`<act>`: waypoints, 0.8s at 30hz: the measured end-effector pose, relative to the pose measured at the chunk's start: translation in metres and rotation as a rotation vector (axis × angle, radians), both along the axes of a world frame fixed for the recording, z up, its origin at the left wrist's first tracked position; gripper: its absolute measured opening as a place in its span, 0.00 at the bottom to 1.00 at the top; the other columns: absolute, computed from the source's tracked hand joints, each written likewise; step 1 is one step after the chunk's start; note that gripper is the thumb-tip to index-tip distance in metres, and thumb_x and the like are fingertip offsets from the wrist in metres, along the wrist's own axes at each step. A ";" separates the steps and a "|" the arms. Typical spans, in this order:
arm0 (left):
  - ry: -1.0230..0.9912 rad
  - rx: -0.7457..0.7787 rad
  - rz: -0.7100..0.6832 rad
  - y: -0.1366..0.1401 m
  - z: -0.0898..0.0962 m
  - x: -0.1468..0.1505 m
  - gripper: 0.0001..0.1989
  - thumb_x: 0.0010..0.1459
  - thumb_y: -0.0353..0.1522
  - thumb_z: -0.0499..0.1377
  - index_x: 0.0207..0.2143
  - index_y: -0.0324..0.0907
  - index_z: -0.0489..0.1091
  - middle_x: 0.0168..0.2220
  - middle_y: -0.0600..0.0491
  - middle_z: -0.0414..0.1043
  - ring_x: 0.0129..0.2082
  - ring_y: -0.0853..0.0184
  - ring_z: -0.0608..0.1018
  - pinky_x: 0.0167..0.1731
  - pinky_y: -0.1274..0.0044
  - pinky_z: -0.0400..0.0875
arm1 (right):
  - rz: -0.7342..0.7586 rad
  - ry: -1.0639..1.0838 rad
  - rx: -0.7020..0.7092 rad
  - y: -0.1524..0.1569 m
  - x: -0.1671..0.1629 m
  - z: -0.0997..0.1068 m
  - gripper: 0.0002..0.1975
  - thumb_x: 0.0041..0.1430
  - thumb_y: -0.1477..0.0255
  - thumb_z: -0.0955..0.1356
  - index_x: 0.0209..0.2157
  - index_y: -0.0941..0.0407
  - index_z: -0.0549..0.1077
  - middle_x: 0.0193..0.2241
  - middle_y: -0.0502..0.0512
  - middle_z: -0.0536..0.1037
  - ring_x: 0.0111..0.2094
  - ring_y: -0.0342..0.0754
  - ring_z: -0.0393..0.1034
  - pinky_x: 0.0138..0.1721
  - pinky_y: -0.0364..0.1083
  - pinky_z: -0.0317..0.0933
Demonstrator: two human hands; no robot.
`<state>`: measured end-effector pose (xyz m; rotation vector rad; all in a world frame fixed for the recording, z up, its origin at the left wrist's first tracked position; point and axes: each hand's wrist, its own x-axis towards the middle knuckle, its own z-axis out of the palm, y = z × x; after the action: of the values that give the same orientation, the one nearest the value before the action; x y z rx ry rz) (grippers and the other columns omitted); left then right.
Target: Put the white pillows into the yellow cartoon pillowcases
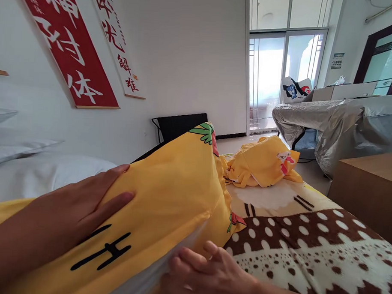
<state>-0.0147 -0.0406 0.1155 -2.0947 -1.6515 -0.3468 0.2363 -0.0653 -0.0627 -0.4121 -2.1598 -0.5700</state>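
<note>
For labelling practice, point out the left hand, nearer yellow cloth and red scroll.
Left hand (80,203), head view: its back.
Nearer yellow cloth (172,172), head view: plain side.
Red scroll (70,50), head view: its middle.

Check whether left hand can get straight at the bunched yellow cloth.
Probably not: the left hand is on the yellow cover, whose raised far end stands between it and the bunched yellow cloth.

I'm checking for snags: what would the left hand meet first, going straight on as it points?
Most likely more of the yellow fabric under the left hand; depth beyond is unclear.
</note>
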 end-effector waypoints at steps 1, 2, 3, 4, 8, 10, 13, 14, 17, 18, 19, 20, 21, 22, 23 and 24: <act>0.010 -0.028 -0.029 -0.004 0.001 0.011 0.38 0.57 0.55 0.39 0.62 0.42 0.53 0.60 0.53 0.62 0.56 0.60 0.68 0.55 0.70 0.60 | -0.015 -0.033 -0.023 -0.002 -0.004 -0.001 0.13 0.60 0.74 0.61 0.47 0.52 0.68 0.46 0.54 0.73 0.49 0.48 0.62 0.42 0.47 0.56; 0.036 -0.029 -0.069 -0.008 0.001 0.020 0.38 0.57 0.55 0.40 0.63 0.43 0.50 0.61 0.52 0.59 0.57 0.59 0.67 0.55 0.68 0.59 | -0.038 -0.051 -0.061 0.000 -0.006 -0.004 0.13 0.61 0.72 0.61 0.48 0.54 0.67 0.43 0.55 0.74 0.46 0.48 0.63 0.42 0.47 0.56; 0.079 0.011 -0.127 -0.012 -0.002 0.029 0.37 0.58 0.54 0.41 0.64 0.44 0.48 0.62 0.51 0.57 0.58 0.58 0.66 0.56 0.67 0.58 | -0.060 -0.052 -0.104 0.003 -0.007 -0.006 0.13 0.61 0.70 0.62 0.47 0.55 0.67 0.39 0.55 0.74 0.43 0.48 0.64 0.42 0.48 0.56; 0.138 0.093 -0.196 -0.015 -0.008 0.037 0.36 0.59 0.52 0.42 0.65 0.45 0.47 0.63 0.50 0.56 0.59 0.57 0.65 0.56 0.65 0.57 | -0.074 -0.048 -0.139 0.008 -0.006 -0.009 0.12 0.61 0.67 0.62 0.44 0.56 0.68 0.35 0.54 0.74 0.40 0.48 0.64 0.43 0.48 0.56; 0.379 0.393 -0.466 -0.028 -0.051 0.056 0.29 0.61 0.40 0.48 0.64 0.45 0.52 0.65 0.47 0.51 0.64 0.55 0.55 0.61 0.62 0.46 | -0.059 -0.062 -0.223 0.024 0.001 -0.012 0.14 0.58 0.58 0.65 0.32 0.55 0.68 0.31 0.52 0.73 0.39 0.48 0.64 0.45 0.47 0.54; 0.484 0.389 -0.553 -0.032 -0.076 0.062 0.26 0.59 0.36 0.49 0.61 0.46 0.59 0.63 0.49 0.56 0.64 0.59 0.56 0.62 0.62 0.44 | -0.049 -0.096 -0.230 0.028 0.005 -0.010 0.11 0.57 0.60 0.66 0.31 0.55 0.68 0.29 0.51 0.73 0.38 0.47 0.64 0.45 0.47 0.53; 0.653 0.333 -0.671 -0.035 -0.099 0.069 0.22 0.58 0.34 0.49 0.53 0.43 0.69 0.58 0.51 0.65 0.61 0.63 0.62 0.63 0.67 0.48 | -0.043 -0.172 -0.229 0.031 0.010 -0.008 0.04 0.57 0.69 0.66 0.32 0.54 0.69 0.30 0.51 0.74 0.37 0.46 0.63 0.44 0.46 0.52; 0.686 0.313 -0.704 -0.035 -0.102 0.071 0.21 0.58 0.33 0.49 0.51 0.42 0.71 0.57 0.51 0.66 0.60 0.64 0.64 0.62 0.68 0.50 | -0.044 -0.179 -0.232 0.033 0.011 -0.010 0.02 0.57 0.71 0.66 0.31 0.54 0.69 0.29 0.50 0.73 0.36 0.45 0.63 0.43 0.46 0.52; 0.726 0.250 -0.817 -0.029 -0.111 0.081 0.17 0.55 0.33 0.53 0.44 0.41 0.76 0.50 0.50 0.73 0.53 0.63 0.71 0.59 0.71 0.58 | -0.048 -0.156 -0.217 0.034 0.013 -0.016 0.04 0.56 0.74 0.65 0.27 0.55 0.69 0.27 0.50 0.71 0.34 0.46 0.60 0.42 0.47 0.51; 0.748 0.231 -0.839 -0.026 -0.116 0.085 0.16 0.53 0.33 0.54 0.40 0.41 0.77 0.46 0.50 0.76 0.49 0.62 0.73 0.58 0.71 0.60 | -0.052 -0.165 -0.209 0.033 0.014 -0.018 0.05 0.56 0.73 0.65 0.26 0.55 0.69 0.27 0.51 0.71 0.35 0.46 0.60 0.42 0.48 0.51; 0.779 0.209 -0.840 -0.022 -0.122 0.088 0.13 0.50 0.32 0.56 0.36 0.41 0.79 0.40 0.49 0.78 0.44 0.60 0.76 0.57 0.71 0.61 | -0.059 -0.191 -0.205 0.031 0.015 -0.018 0.06 0.57 0.73 0.65 0.26 0.55 0.69 0.27 0.51 0.70 0.36 0.47 0.60 0.43 0.48 0.51; 0.801 0.186 -0.829 -0.017 -0.129 0.091 0.12 0.47 0.31 0.57 0.32 0.42 0.79 0.35 0.49 0.79 0.40 0.60 0.77 0.57 0.71 0.62 | -0.069 -0.230 -0.209 0.029 0.016 -0.017 0.07 0.57 0.73 0.65 0.25 0.56 0.69 0.26 0.51 0.70 0.35 0.47 0.59 0.43 0.49 0.51; 0.803 0.163 -0.811 -0.013 -0.136 0.093 0.11 0.44 0.30 0.58 0.30 0.42 0.79 0.32 0.50 0.79 0.39 0.60 0.77 0.57 0.71 0.62 | -0.081 -0.275 -0.222 0.026 0.019 -0.015 0.07 0.57 0.73 0.65 0.25 0.56 0.68 0.25 0.51 0.70 0.35 0.47 0.59 0.45 0.49 0.51; 0.785 0.136 -0.794 -0.008 -0.143 0.094 0.13 0.41 0.28 0.57 0.31 0.42 0.79 0.34 0.51 0.79 0.41 0.60 0.77 0.58 0.71 0.61 | -0.092 -0.314 -0.238 0.023 0.021 -0.012 0.08 0.58 0.74 0.65 0.25 0.56 0.68 0.24 0.50 0.69 0.34 0.47 0.59 0.46 0.50 0.51; 0.742 0.110 -0.786 -0.004 -0.149 0.096 0.17 0.40 0.26 0.56 0.33 0.41 0.78 0.38 0.51 0.79 0.45 0.61 0.76 0.59 0.72 0.59 | -0.099 -0.345 -0.250 0.021 0.024 -0.008 0.07 0.58 0.74 0.65 0.25 0.56 0.69 0.22 0.49 0.69 0.33 0.46 0.59 0.47 0.50 0.51; 0.672 0.091 -0.793 0.001 -0.154 0.097 0.20 0.39 0.25 0.54 0.36 0.40 0.77 0.44 0.51 0.77 0.49 0.63 0.74 0.60 0.73 0.58 | -0.103 -0.369 -0.255 0.018 0.026 -0.004 0.07 0.58 0.74 0.65 0.26 0.56 0.69 0.22 0.49 0.69 0.32 0.46 0.59 0.48 0.51 0.50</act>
<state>0.0826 -0.0400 -0.0388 -2.3465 -0.3941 0.0613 0.2628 -0.0469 -0.0665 -0.5968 -2.5911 -0.4541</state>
